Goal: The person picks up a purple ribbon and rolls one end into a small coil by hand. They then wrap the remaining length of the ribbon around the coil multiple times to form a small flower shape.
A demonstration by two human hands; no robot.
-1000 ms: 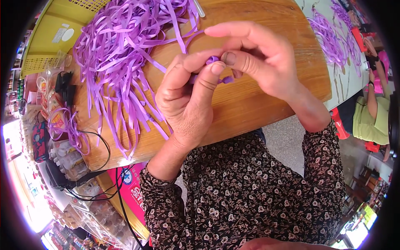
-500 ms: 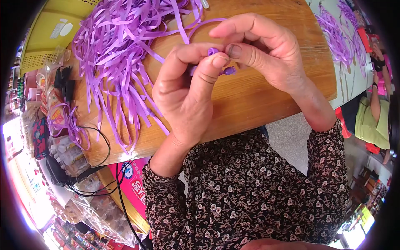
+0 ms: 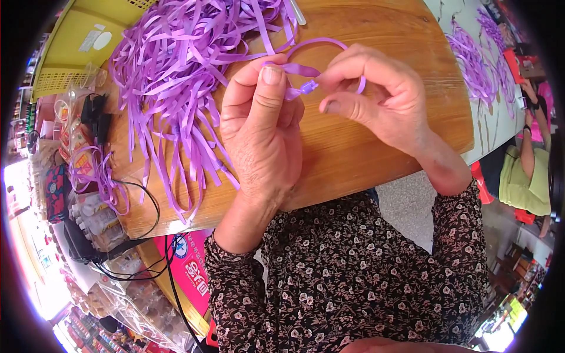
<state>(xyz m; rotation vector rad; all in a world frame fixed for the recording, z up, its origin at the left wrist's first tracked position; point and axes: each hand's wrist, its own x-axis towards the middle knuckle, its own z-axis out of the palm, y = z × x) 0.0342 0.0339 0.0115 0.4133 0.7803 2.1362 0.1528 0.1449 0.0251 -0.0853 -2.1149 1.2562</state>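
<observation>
In front of my chest, above the wooden table, my left hand (image 3: 260,112) pinches a purple ribbon strap (image 3: 301,70) between thumb and index finger. A small purple plastic buckle (image 3: 309,87) sticks out to the right, just below that strap. Beside it is my right hand (image 3: 382,97), its thumb and index finger apart. The right index fingertip is at the strap's right tip; whether it touches is hard to tell. A thin purple loop arches from the left hand and passes behind the right fingers.
A big tangled pile of purple ribbon straps (image 3: 176,65) covers the table's left side. Behind it stands a yellow plastic basket (image 3: 65,53). More purple straps (image 3: 471,65) lie on a white table at right, near another person (image 3: 527,170). Black cables (image 3: 156,206) hang at the left edge.
My right hand has drawn back from the left thumb, and its thumb and index finger have parted. A length of strap and the buckle now show between the hands.
</observation>
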